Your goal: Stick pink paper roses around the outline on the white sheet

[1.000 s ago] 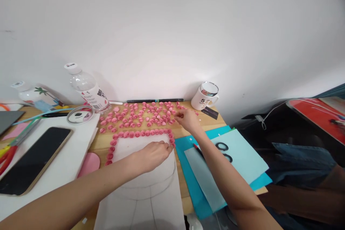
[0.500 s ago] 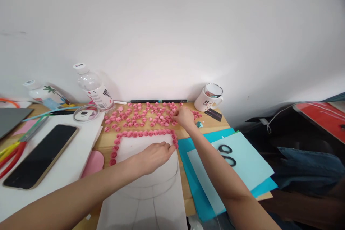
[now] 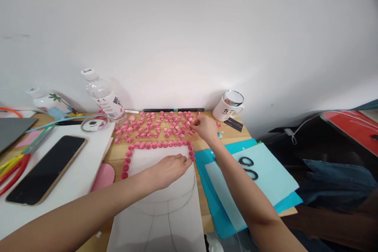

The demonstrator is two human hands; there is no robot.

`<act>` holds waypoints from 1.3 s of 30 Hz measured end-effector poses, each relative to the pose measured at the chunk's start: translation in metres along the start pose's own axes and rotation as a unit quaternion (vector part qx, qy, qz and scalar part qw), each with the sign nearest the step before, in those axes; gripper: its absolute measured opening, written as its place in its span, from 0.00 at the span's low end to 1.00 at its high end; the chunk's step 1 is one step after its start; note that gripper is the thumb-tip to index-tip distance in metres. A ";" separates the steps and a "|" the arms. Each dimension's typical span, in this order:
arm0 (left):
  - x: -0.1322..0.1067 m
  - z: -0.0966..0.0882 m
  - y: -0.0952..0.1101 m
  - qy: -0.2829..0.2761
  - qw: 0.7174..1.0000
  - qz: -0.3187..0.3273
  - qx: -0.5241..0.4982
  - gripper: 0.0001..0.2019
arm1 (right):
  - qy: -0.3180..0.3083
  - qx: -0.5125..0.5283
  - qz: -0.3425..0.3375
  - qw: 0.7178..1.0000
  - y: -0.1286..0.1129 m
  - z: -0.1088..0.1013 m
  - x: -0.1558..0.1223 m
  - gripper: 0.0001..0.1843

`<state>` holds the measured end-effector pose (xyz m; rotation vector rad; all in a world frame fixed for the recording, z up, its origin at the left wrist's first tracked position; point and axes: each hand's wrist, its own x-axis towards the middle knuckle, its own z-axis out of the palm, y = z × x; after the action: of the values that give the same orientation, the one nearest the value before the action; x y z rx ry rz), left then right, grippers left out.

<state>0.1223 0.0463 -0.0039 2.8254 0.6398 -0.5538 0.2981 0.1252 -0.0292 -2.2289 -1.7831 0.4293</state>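
Note:
White paper [image 3: 189, 220] with pencil lines lies before me, edged along its top and upper sides by pink rolled paper flowers [image 3: 153, 145]. My left hand [image 3: 173, 168] rests on the sheet. Its fingers are curled, with the tips at the lowest flower of the right-hand row; whatever they hold is hidden. Behind the sheet, loose pink paper flowers [image 3: 144, 129] lie scattered on the table. My right hand [image 3: 206, 129] is at their right side, thumb and fingers pinched together. What sits between those fingertips cannot be made out.
Black-handled scissors [image 3: 248, 168] and pale blue paper [image 3: 273, 173] lie on the right. A white mug [image 3: 225, 108] and a dark card [image 3: 234, 124] stand beyond. On the left are a plastic bottle [image 3: 103, 98], a phone [image 3: 47, 169] and red-handled scissors [image 3: 17, 175]. A black pen [image 3: 159, 110] lies along the wall.
My right hand has shifted slightly right and toward me, its fingertips drawing back from the loose flowers. The left hand stays in place. The view has moved a little.

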 end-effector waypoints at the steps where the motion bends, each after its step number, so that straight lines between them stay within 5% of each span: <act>1: 0.000 0.001 -0.001 0.009 1.000 0.003 -0.003 0.24 | 0.011 0.022 -0.007 1.000 0.004 -0.006 -0.007 0.06; 6: -0.004 0.008 -0.005 0.044 0.999 0.009 -0.018 0.19 | -0.025 0.196 -0.044 0.979 0.026 -0.019 -0.059 0.05; 13: -0.006 0.016 -0.003 0.044 0.998 0.032 0.034 0.18 | -0.074 0.185 0.000 0.980 0.033 0.008 -0.112 0.05; 28: -0.005 0.024 -0.001 0.075 0.993 0.055 0.078 0.30 | -0.062 0.075 -0.008 0.995 0.024 0.019 -0.112 0.06; 39: -0.001 0.017 -0.001 0.069 0.995 0.049 0.052 0.21 | -0.123 0.256 -0.014 0.959 0.043 0.019 -0.111 0.07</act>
<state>0.1152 0.0425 -0.0189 2.9951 0.5052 -0.3875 0.3068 0.0081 -0.0548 -1.8443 -1.5725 1.0658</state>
